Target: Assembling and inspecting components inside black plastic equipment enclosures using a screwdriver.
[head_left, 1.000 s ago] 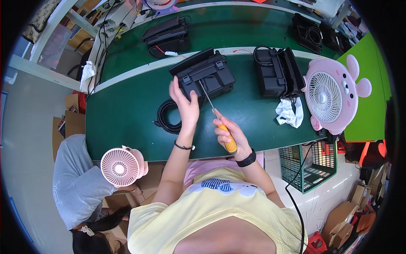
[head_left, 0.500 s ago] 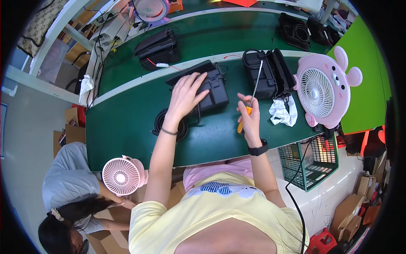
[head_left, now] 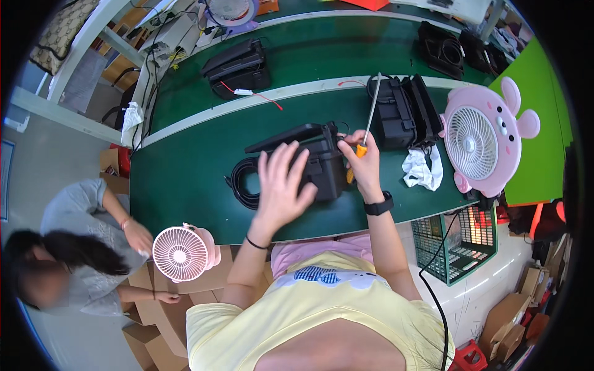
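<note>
A black plastic box (head_left: 327,172) with side latches stands on the green bench, its flat lid (head_left: 288,137) raised at the far side. My left hand (head_left: 281,185) has its fingers spread over the box's near left part; whether it touches cannot be told. My right hand (head_left: 364,164) is closed round a screwdriver (head_left: 361,151) with an orange-yellow handle, its long shaft pointing up and away. The thumb and fingers of that hand reach the box's right end. Beside the box on the left lies a coiled black cable (head_left: 241,196).
To the right stand another black box (head_left: 396,120), a white cloth (head_left: 422,170) and a pink animal-shaped fan (head_left: 473,142). More black boxes (head_left: 238,71) sit across the white rail. A co-worker (head_left: 86,247) is at lower left, near a small pink fan (head_left: 180,253). A green basket (head_left: 455,247) stands below.
The box has come nearer and turned, and its lid now stands raised. My left hand has shifted nearer; my right hand has reached the box's end. The co-worker has moved left.
</note>
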Motion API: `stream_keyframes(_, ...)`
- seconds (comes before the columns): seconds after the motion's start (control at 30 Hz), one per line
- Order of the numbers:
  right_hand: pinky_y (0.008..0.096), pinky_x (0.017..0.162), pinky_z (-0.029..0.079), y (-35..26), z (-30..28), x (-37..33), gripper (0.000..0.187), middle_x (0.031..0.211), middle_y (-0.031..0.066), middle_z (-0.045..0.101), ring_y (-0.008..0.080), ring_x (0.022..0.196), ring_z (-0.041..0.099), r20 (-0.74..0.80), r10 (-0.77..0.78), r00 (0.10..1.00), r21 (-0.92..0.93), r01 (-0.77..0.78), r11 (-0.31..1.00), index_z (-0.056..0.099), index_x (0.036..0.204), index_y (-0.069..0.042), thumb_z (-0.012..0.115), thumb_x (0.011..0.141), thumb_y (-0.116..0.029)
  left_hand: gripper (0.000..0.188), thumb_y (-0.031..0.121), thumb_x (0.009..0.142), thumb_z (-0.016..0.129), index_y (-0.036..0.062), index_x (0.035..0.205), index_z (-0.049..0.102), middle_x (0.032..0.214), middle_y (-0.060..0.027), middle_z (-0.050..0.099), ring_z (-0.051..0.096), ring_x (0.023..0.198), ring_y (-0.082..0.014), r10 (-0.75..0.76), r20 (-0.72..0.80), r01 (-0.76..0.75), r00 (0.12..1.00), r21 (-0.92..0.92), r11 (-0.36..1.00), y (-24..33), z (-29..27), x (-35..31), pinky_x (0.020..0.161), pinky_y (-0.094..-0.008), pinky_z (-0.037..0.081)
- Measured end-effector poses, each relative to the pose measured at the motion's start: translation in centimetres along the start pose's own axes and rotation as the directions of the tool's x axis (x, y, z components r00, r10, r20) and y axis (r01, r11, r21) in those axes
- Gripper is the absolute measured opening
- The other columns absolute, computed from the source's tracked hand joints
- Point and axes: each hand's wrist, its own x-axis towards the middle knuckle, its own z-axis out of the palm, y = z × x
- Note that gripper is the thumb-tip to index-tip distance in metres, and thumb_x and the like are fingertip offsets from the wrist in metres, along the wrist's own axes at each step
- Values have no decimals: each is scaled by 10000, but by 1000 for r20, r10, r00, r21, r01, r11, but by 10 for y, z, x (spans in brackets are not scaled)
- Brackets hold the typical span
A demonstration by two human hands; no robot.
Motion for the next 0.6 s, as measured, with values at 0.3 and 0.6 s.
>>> stream_keyframes(0.3,178,503,441,23,-8,-13,297,903,16,668,50,731,607,-9,149,989,28,-148,989,469,930,-122,752,873,-51,542,477,726,792,397,1245,661,1476,-166,469,484,1332,-333,3,-115,11,993,126,992,37,25,-18,1079,-659,300)
stream_keyframes(0.6,205,473,459,50,-5,-23,186,1064,101,720,63,698,592,58,219,974,-91,-213,973,491,898,-80,671,942,-95,475,285,669,738,266,1138,665,1512,-174,408,381,1417,-361,-184,-74,198,980,299,933,-53,2,0,1143,-668,202)
